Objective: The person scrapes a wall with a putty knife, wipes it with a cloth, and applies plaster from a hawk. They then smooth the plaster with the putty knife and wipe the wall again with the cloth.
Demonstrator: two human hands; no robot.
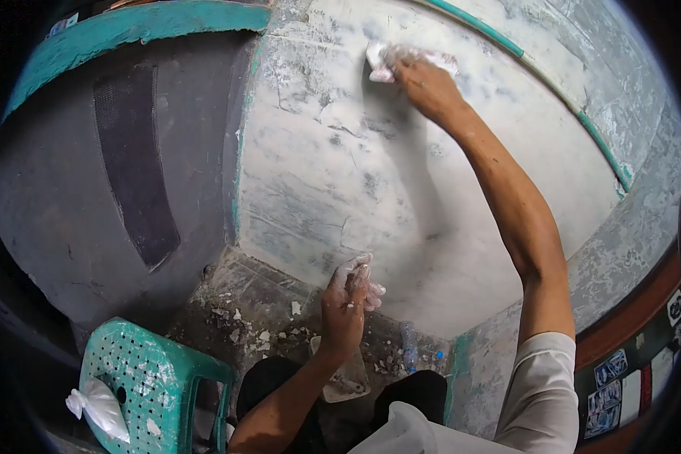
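Observation:
High on the plastered wall (401,151), my right hand (424,83) presses a crumpled white wrapper-like sheet (441,60) with pinkish marks against the surface. Its far end sticks out past my fingertips, and my arm is stretched out. My left hand (348,303) hovers low in front of the wall, its fingers loosely bent and coated in white powder, with nothing visible in it. Patchy white filler covers the wall, with grey areas showing through. Beneath my left forearm, between my knees, a pale dusty tray-like container (348,382) stands on the floor, partly hidden.
A green plastic stool (144,363) at lower left carries a tied white plastic bag (106,408). Plaster chips (238,321) litter the floor (261,284), where a clear bottle (408,344) stands. A green pipe (548,87) crosses the wall; a dark panel (53,189) borders it at left.

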